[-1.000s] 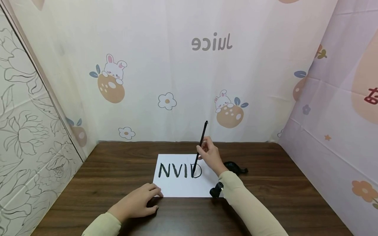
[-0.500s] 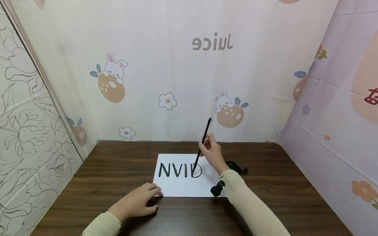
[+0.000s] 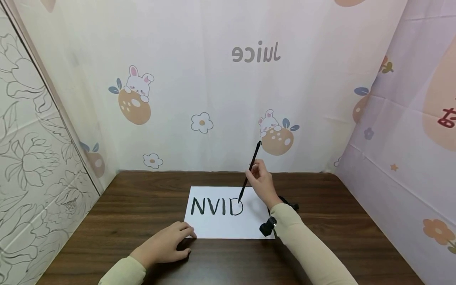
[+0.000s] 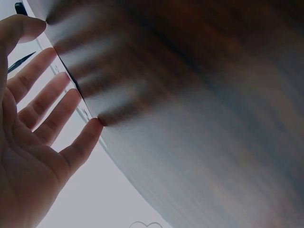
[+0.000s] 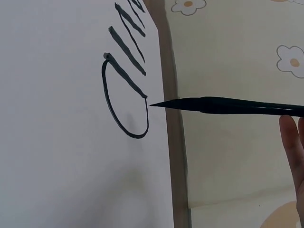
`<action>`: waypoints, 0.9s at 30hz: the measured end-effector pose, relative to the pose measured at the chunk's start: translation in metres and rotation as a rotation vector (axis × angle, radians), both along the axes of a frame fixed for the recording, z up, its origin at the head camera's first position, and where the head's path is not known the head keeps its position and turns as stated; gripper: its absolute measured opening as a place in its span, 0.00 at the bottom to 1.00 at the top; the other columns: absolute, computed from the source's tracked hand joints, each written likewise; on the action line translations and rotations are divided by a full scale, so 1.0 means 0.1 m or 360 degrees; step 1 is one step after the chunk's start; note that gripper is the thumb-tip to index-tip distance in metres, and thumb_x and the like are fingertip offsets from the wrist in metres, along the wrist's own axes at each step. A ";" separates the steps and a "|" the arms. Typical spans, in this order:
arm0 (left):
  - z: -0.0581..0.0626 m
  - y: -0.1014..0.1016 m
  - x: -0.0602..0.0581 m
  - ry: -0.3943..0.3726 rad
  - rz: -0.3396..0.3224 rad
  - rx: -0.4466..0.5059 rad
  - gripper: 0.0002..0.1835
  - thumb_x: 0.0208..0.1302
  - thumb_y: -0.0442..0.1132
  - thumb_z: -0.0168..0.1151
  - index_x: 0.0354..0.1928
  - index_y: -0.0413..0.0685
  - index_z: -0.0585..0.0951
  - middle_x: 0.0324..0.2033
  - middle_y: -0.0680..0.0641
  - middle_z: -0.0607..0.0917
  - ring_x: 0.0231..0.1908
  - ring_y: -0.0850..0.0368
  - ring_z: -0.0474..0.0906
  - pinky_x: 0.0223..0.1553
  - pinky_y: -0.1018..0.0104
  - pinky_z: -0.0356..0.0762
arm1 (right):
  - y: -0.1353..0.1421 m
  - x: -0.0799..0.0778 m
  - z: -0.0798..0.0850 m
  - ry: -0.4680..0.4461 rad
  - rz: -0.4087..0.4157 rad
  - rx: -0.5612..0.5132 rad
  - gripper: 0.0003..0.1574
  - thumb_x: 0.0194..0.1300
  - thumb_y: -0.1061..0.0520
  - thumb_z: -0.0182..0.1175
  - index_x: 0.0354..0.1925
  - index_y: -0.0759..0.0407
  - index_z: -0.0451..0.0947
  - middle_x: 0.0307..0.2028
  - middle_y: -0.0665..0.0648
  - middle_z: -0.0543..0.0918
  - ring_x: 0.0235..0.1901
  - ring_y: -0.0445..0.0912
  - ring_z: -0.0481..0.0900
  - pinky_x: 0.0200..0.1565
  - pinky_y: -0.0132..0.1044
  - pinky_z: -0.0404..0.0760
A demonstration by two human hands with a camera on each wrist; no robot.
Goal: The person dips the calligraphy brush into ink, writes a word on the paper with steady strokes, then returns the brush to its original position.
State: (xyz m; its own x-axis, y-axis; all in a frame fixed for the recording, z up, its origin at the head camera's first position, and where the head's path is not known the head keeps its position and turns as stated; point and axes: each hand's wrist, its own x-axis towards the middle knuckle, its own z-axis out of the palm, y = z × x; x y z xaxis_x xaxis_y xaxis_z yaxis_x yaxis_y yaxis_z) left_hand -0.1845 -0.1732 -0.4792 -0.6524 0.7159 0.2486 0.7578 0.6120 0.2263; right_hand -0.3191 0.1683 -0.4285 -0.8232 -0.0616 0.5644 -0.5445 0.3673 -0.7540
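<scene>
My right hand [image 3: 263, 184] pinches a black calligraphy brush [image 3: 244, 188] by its handle, tilted with the top leaning right. In the head view the dark tip overlaps the letter D on a white sheet of paper [image 3: 221, 229]; in the right wrist view the brush [image 5: 228, 105] points at the D's outline. Black letters [image 3: 210, 206] reading NVID run across the sheet's upper part. My left hand [image 3: 167, 243] rests palm down at the paper's lower left corner, fingers relaxed. In the left wrist view the left hand's fingers [image 4: 50, 123] are spread, tips on the table.
A black object [image 3: 294, 206] lies right of the paper, mostly hidden behind my right wrist. A black wrist camera [image 3: 267, 227] sits over the sheet's lower right part. Behind the brown wooden table [image 3: 142, 198] hangs a printed curtain [image 3: 199, 79].
My right hand has moved right and slightly up with the brush, whose tip has gone from the D's upright stroke to its right. The left hand has stayed put.
</scene>
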 end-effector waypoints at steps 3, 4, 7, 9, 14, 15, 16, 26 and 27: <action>0.01 0.00 0.00 -0.0016 0.0005 0.0006 0.16 0.59 0.43 0.69 0.49 0.54 0.82 0.47 0.56 0.78 0.48 0.60 0.75 0.49 0.60 0.77 | 0.06 0.00 0.01 -0.0001 -0.0016 0.0011 0.13 0.71 0.61 0.59 0.50 0.53 0.68 0.32 0.56 0.76 0.28 0.49 0.77 0.29 0.36 0.81; 0.01 0.00 0.00 -0.0016 0.0005 0.0009 0.16 0.58 0.42 0.69 0.49 0.54 0.82 0.46 0.56 0.79 0.48 0.60 0.75 0.49 0.61 0.77 | 0.08 0.01 0.01 -0.0007 -0.0019 0.0011 0.13 0.71 0.61 0.59 0.50 0.53 0.67 0.32 0.56 0.75 0.29 0.49 0.77 0.30 0.38 0.82; 0.01 0.00 0.00 -0.0018 0.0003 0.0004 0.16 0.59 0.43 0.69 0.49 0.54 0.82 0.47 0.56 0.79 0.48 0.60 0.75 0.49 0.61 0.77 | 0.12 0.01 0.00 -0.0021 -0.0032 -0.0006 0.13 0.72 0.61 0.58 0.51 0.54 0.67 0.33 0.57 0.75 0.30 0.51 0.77 0.31 0.39 0.84; 0.00 0.00 0.00 -0.0015 0.0001 0.0001 0.16 0.59 0.43 0.69 0.49 0.54 0.82 0.47 0.56 0.79 0.48 0.59 0.75 0.49 0.60 0.77 | 0.15 0.00 -0.02 -0.0029 -0.0032 -0.0037 0.13 0.72 0.61 0.58 0.51 0.54 0.67 0.33 0.58 0.75 0.31 0.57 0.78 0.32 0.44 0.85; 0.00 0.00 0.00 -0.0018 -0.0001 -0.0003 0.15 0.59 0.43 0.69 0.49 0.54 0.82 0.47 0.56 0.78 0.48 0.60 0.75 0.49 0.60 0.77 | 0.19 -0.02 -0.06 -0.0026 -0.0036 -0.0098 0.12 0.73 0.61 0.58 0.51 0.57 0.67 0.33 0.60 0.75 0.31 0.66 0.79 0.34 0.54 0.84; 0.00 0.00 0.00 -0.0020 -0.0001 -0.0004 0.15 0.59 0.43 0.69 0.49 0.54 0.82 0.47 0.56 0.78 0.48 0.60 0.75 0.49 0.60 0.77 | 0.19 -0.02 -0.06 -0.0018 -0.0043 -0.0098 0.12 0.73 0.61 0.58 0.51 0.58 0.67 0.33 0.60 0.75 0.31 0.64 0.79 0.34 0.54 0.84; 0.00 0.00 0.00 -0.0023 -0.0001 -0.0007 0.15 0.59 0.43 0.69 0.49 0.54 0.81 0.47 0.56 0.78 0.48 0.60 0.75 0.49 0.60 0.77 | 0.20 -0.02 -0.07 -0.0018 -0.0048 -0.0098 0.13 0.73 0.62 0.58 0.51 0.58 0.67 0.33 0.61 0.75 0.31 0.62 0.79 0.34 0.55 0.84; 0.00 0.01 0.00 0.0020 -0.0022 0.0012 0.16 0.58 0.43 0.70 0.48 0.53 0.82 0.46 0.55 0.79 0.48 0.59 0.75 0.49 0.61 0.77 | 0.24 -0.03 -0.12 -0.0077 -0.0076 -0.0119 0.13 0.73 0.60 0.57 0.51 0.56 0.66 0.34 0.58 0.75 0.34 0.51 0.77 0.38 0.56 0.84; 0.00 0.01 0.00 0.0026 -0.0022 0.0014 0.16 0.58 0.43 0.70 0.48 0.53 0.82 0.46 0.55 0.79 0.48 0.59 0.75 0.49 0.61 0.77 | 0.25 -0.04 -0.13 -0.0074 -0.0076 -0.0117 0.12 0.73 0.60 0.57 0.51 0.56 0.66 0.34 0.58 0.75 0.34 0.50 0.77 0.38 0.56 0.84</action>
State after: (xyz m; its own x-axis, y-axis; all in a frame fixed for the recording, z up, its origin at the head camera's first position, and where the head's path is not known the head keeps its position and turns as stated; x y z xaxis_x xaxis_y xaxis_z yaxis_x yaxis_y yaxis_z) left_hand -0.1848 -0.1726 -0.4789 -0.6382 0.7226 0.2656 0.7698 0.5993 0.2194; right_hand -0.3230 0.1929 -0.4410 -0.8497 0.0185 0.5270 -0.4914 0.3346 -0.8041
